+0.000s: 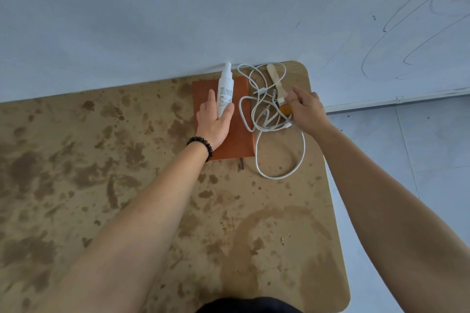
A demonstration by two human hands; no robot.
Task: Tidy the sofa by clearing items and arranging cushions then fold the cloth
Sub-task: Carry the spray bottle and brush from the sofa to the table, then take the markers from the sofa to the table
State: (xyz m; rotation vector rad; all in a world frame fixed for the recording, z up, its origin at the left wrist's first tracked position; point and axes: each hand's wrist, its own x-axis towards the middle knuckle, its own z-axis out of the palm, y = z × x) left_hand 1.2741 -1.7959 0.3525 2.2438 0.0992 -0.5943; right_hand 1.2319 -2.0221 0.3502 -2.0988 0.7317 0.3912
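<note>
Since the sofa, cushions and cloth aren't in shot, I reckon this is the clearing bit, with stuff parked on the stained table [101,185] by the wall. Left hand [215,121] lies mostly flat, thumb and forefinger either side of the white bottle [225,86], which rests on the orange notebook [236,140]. Right hand [309,109] hovers over the cable [279,175] and brush [276,79] with its fingers bent, can't tell if it's got anything. I'd check the bottle won't roll before lifting off.
</note>
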